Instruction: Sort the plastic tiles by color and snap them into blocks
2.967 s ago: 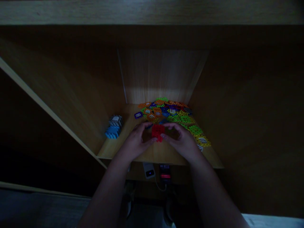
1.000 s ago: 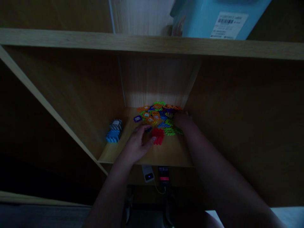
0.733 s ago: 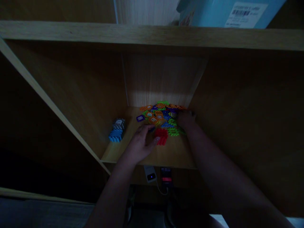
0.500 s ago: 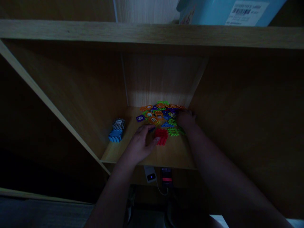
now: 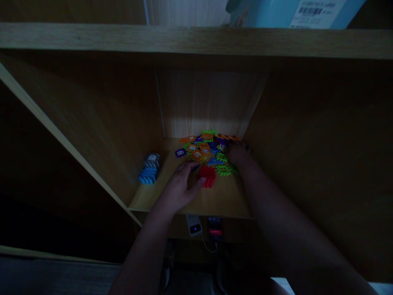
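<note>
A red stack of interlocking plastic tiles (image 5: 207, 176) stands on the wooden shelf (image 5: 221, 203). My left hand (image 5: 179, 186) rests beside it, thumb and fingers touching its left side. My right hand (image 5: 238, 155) reaches into the right end of a pile of loose orange, green, blue and purple tiles (image 5: 205, 147) at the back of the shelf; its fingers are lost in the dark. Green tiles (image 5: 223, 169) lie just left of that wrist.
A blue and grey tile stack (image 5: 149, 169) stands at the shelf's left edge. An upper shelf board (image 5: 196, 39) carries a light blue box (image 5: 294, 12). Under the shelf hang a small white device (image 5: 194, 227) and a dark one with a red light (image 5: 215, 229).
Three seconds ago both hands held the red stack together. My right hand has since let go and reached back into the pile; over the last second both hands barely moved.
</note>
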Action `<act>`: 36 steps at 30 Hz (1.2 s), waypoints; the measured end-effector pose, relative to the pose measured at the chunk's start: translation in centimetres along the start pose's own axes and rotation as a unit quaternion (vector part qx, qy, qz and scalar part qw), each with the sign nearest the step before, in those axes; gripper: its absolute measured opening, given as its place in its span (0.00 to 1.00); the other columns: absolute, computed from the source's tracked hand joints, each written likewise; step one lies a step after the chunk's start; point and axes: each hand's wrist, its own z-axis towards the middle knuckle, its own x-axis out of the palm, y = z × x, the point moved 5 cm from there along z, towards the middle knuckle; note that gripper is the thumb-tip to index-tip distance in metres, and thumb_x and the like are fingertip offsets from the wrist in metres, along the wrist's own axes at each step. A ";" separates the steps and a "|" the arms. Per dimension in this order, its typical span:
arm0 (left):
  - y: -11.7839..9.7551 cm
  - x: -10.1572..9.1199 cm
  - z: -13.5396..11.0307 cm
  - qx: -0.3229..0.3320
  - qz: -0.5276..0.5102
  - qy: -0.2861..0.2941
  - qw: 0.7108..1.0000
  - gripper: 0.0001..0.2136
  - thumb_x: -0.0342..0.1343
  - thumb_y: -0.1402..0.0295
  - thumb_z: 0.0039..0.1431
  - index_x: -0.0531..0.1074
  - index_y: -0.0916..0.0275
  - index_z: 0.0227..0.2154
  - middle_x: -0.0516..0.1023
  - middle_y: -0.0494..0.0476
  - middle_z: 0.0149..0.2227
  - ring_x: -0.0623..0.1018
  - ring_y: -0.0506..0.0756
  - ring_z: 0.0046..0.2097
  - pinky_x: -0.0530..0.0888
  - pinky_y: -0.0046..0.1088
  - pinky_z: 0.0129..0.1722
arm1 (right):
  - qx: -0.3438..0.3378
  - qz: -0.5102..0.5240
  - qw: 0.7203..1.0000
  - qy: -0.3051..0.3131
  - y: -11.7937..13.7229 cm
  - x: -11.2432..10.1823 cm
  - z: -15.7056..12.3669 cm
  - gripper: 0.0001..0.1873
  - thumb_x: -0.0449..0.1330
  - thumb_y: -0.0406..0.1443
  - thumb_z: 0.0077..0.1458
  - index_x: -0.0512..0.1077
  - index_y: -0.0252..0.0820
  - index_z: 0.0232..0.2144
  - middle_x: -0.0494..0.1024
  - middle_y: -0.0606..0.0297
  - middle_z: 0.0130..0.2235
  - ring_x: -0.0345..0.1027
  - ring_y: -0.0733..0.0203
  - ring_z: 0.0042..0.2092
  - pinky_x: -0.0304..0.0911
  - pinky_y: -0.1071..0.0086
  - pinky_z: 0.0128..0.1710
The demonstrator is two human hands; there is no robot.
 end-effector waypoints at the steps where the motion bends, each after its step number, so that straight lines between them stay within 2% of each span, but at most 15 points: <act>1: 0.0 0.0 0.0 -0.001 0.001 0.000 1.000 0.19 0.63 0.64 0.71 0.70 0.58 0.61 0.79 0.65 0.61 0.79 0.65 0.63 0.76 0.50 0.66 | 0.011 0.006 1.000 -0.006 -0.1 -0.1 -0.1 0.31 0.47 0.35 0.70 0.68 0.39 0.71 0.63 0.40 0.74 0.55 0.30 0.72 0.50 0.24 0.69; 4: 0.1 0.0 0.0 0.002 0.003 -0.001 1.000 0.19 0.63 0.64 0.71 0.70 0.57 0.61 0.79 0.65 0.61 0.79 0.65 0.63 0.76 0.51 0.65 | 0.034 0.025 0.999 -0.015 -0.4 -0.3 -0.1 0.31 0.46 0.36 0.70 0.68 0.41 0.71 0.65 0.43 0.74 0.55 0.31 0.72 0.48 0.21 0.69; 9: 0.0 -0.1 0.0 0.005 0.004 -0.002 1.000 0.19 0.63 0.64 0.71 0.71 0.57 0.61 0.80 0.65 0.60 0.79 0.65 0.63 0.76 0.51 0.65 | 0.037 0.043 0.998 -0.018 -0.4 0.0 0.0 0.31 0.48 0.35 0.70 0.69 0.43 0.71 0.64 0.46 0.75 0.52 0.34 0.75 0.46 0.22 0.70; 15: -0.2 -0.1 0.0 0.003 0.001 0.001 1.000 0.17 0.63 0.64 0.71 0.71 0.56 0.60 0.80 0.64 0.59 0.80 0.64 0.62 0.77 0.50 0.64 | 0.041 0.050 0.998 -0.019 -0.5 0.3 0.1 0.30 0.47 0.35 0.70 0.69 0.38 0.70 0.65 0.42 0.73 0.50 0.34 0.75 0.48 0.23 0.70; 21: -0.2 0.0 0.0 0.001 0.011 0.003 1.000 0.18 0.63 0.64 0.71 0.71 0.57 0.60 0.80 0.64 0.59 0.79 0.65 0.62 0.77 0.51 0.64 | 0.044 0.054 0.998 -0.012 -0.5 0.3 0.1 0.32 0.46 0.39 0.71 0.66 0.47 0.73 0.58 0.52 0.78 0.42 0.33 0.78 0.44 0.21 0.71; 26: -0.1 0.0 0.0 0.003 0.011 0.006 1.000 0.18 0.63 0.64 0.71 0.71 0.57 0.61 0.79 0.65 0.60 0.79 0.65 0.62 0.77 0.51 0.64 | 0.049 0.050 0.997 -0.011 -0.5 0.3 0.0 0.32 0.46 0.39 0.71 0.67 0.47 0.72 0.57 0.56 0.79 0.42 0.33 0.78 0.43 0.23 0.72; 31: 0.0 0.0 0.0 0.006 0.012 0.003 1.000 0.18 0.62 0.64 0.72 0.71 0.58 0.60 0.79 0.65 0.59 0.80 0.65 0.62 0.77 0.50 0.64 | 0.048 0.036 0.998 -0.026 -0.5 -0.2 -0.1 0.31 0.47 0.38 0.71 0.68 0.48 0.72 0.57 0.54 0.78 0.47 0.34 0.76 0.46 0.25 0.72; 36: 0.0 0.0 0.0 0.009 0.023 0.001 1.000 0.18 0.63 0.64 0.71 0.71 0.59 0.60 0.79 0.65 0.60 0.79 0.65 0.62 0.77 0.51 0.64 | 0.035 0.017 0.998 -0.044 -0.8 -0.9 0.0 0.29 0.47 0.36 0.70 0.75 0.42 0.66 0.67 0.43 0.72 0.58 0.31 0.70 0.54 0.25 0.67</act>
